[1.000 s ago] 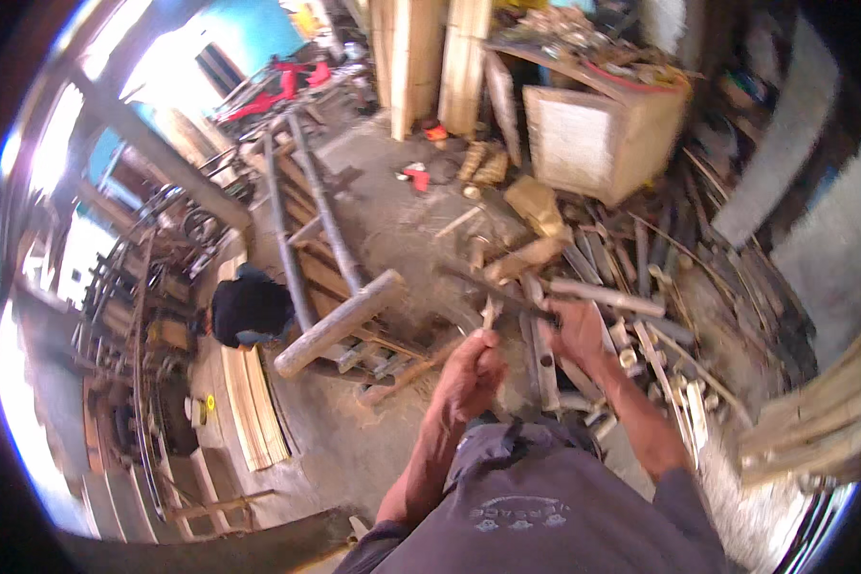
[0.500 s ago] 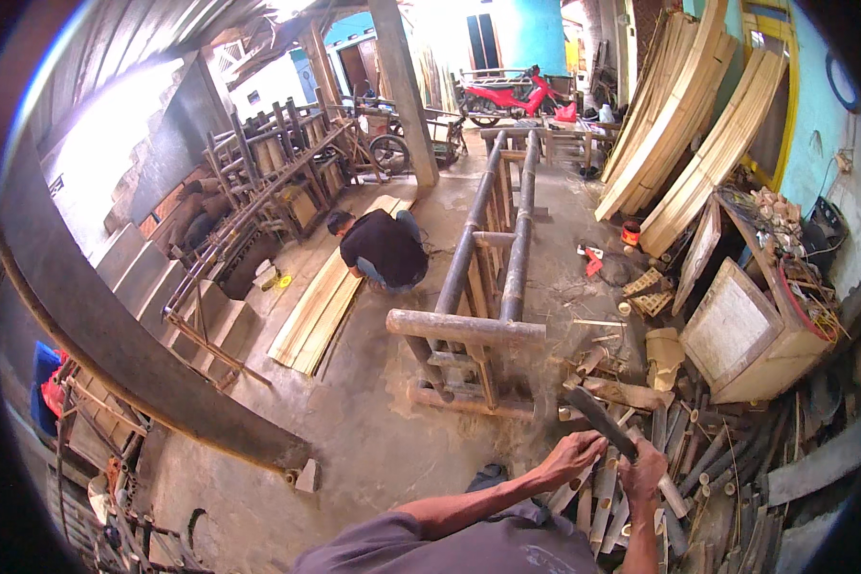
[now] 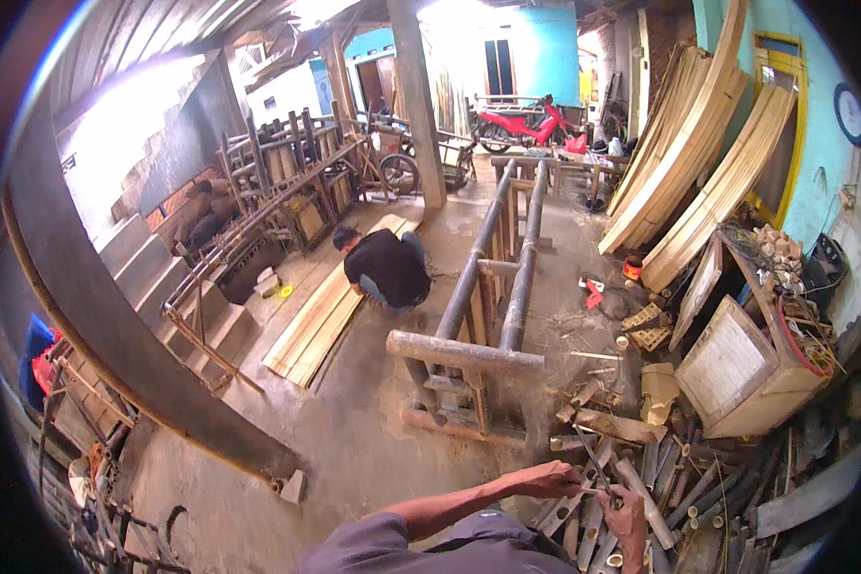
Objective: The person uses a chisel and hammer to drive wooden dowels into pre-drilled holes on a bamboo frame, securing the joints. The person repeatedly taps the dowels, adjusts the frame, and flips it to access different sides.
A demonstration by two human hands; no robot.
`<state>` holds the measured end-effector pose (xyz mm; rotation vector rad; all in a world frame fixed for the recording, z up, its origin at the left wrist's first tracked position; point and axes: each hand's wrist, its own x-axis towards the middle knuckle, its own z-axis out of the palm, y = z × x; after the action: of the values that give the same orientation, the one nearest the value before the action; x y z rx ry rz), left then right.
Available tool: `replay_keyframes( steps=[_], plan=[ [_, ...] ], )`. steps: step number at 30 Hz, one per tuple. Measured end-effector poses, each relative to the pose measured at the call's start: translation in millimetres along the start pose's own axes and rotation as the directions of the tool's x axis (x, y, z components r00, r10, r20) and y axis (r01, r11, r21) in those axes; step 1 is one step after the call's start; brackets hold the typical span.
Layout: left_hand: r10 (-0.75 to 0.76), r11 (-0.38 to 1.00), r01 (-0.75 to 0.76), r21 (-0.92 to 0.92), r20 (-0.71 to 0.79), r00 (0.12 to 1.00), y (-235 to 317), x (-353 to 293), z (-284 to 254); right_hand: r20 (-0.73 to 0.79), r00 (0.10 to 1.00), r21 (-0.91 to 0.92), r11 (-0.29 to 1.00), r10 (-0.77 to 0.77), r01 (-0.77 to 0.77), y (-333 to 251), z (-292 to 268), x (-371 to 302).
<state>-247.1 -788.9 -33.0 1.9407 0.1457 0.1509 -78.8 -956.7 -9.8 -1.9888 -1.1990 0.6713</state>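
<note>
At the lower right, my right hand (image 3: 625, 517) is closed round the handle of a machete (image 3: 595, 459). Its blade is seen nearly edge-on and slants up and to the left. My left hand (image 3: 552, 478) is pinched on a small pale strip of bamboo or wood (image 3: 591, 491), which lies close against the machete near my right hand. The fingers partly hide the strip. Below and beyond both hands spreads a heap of cut bamboo pieces (image 3: 646, 493).
A bamboo frame (image 3: 464, 354) stands ahead. Left of it a person in black (image 3: 387, 268) squats by long bamboo slats (image 3: 306, 325). A worn cabinet (image 3: 727, 354) is at the right, with a red-handled tool (image 3: 593, 295) on the floor. A concrete pillar (image 3: 418, 115) rises behind.
The machete has turned from showing its broad side to nearly edge-on and dropped lower. Both hands have moved down and slightly left. The whole view has shifted a little.
</note>
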Motion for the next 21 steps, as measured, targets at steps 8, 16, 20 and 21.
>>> replay_keyframes(
  steps=[8, 16, 20, 21],
  plan=[
    [-0.133, 0.789, -0.166, -0.592, -0.428, 0.894, 27.8, 32.4, 41.1, -0.458, 0.870, 0.272, 0.960, 0.185, -0.060, 35.4, 38.5, 23.7],
    [-0.410, 0.618, -0.028, -0.786, -0.352, 0.841, 21.6, 44.4, 6.3, -0.404, 0.914, 0.136, 0.991, 0.042, 0.015, 18.5, 19.5, 13.0],
    [-0.387, 0.457, 0.055, -0.888, -0.143, 0.911, 16.5, 22.6, 3.8, -0.228, 0.973, -0.146, 0.989, -0.041, 0.008, 7.8, 9.7, 9.9],
    [-0.409, 0.551, 0.099, -0.829, -0.165, 0.898, 18.3, 20.1, 9.5, -0.205, 0.975, -0.166, 0.985, -0.080, 0.046, 4.2, 12.2, 12.1]
  ],
)
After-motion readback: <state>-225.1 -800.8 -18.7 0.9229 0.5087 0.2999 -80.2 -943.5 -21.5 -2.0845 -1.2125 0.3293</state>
